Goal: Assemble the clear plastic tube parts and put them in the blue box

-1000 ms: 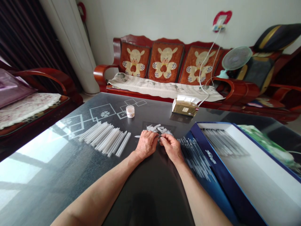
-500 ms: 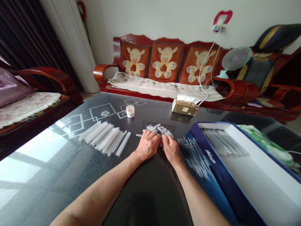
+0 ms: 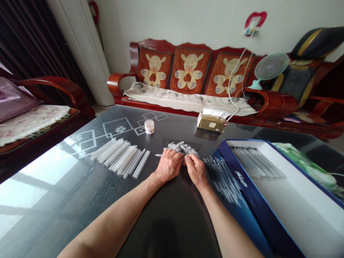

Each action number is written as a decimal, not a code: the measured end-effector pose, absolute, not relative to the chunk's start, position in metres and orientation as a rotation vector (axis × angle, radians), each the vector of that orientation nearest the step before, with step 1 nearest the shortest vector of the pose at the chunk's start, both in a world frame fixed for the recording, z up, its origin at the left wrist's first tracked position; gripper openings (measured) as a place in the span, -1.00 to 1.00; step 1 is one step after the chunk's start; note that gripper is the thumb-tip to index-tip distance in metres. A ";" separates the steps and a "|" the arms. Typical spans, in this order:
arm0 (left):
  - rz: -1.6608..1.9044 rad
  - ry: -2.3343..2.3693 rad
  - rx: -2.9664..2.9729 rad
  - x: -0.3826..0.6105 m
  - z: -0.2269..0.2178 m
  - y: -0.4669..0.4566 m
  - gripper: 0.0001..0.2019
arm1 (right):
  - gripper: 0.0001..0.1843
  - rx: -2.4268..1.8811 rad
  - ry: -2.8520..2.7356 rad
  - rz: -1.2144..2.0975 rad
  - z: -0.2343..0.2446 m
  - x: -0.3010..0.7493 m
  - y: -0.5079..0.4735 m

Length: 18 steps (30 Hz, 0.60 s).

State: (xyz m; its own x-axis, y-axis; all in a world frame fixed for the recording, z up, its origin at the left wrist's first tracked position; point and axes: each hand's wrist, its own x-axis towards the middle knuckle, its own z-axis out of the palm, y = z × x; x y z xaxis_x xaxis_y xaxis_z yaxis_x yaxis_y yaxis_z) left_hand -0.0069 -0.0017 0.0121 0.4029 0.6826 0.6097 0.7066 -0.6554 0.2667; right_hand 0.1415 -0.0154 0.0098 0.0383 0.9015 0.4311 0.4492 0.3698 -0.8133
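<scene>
My left hand [image 3: 169, 165] is closed around a slim pen barrel [image 3: 158, 155], whose pale pointed tip sticks out to the left of the knuckles. Facing it, my right hand [image 3: 195, 168] has thumb and forefinger pinched close to the barrel's other end; what lies between them is hidden. Just beyond both hands is a heap of small white and grey pieces that look like pen caps [image 3: 185, 147]. Left of my hands, white translucent pen barrels [image 3: 120, 156] lie side by side. Thin dark pen refills [image 3: 224, 181] lie to the right.
A blue box [image 3: 242, 179] with a white inside stands at the right, several dark-tipped clear pens [image 3: 256, 163] in it. Green-and-white packaging [image 3: 306, 165] lies behind it. A small round tub [image 3: 149, 127] and a tissue pack [image 3: 212, 122] stand farther back on the dark table [image 3: 88, 193].
My right hand's fingertips have drawn very slightly away from my left hand. The left hand keeps its hold on the barrel, and the things on the table lie as before.
</scene>
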 end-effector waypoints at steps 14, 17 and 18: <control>-1.115 -1.297 -2.588 -0.007 0.008 0.000 -0.77 | -0.80 -1.282 -1.511 0.602 0.005 0.142 -0.014; -1.082 -1.270 -2.610 -0.007 0.008 0.000 -0.76 | -0.77 -1.293 -1.541 0.567 0.005 0.143 -0.013; -1.071 -1.263 -2.618 -0.007 0.008 0.000 -0.77 | -0.75 -1.302 -1.547 0.549 0.005 0.143 -0.012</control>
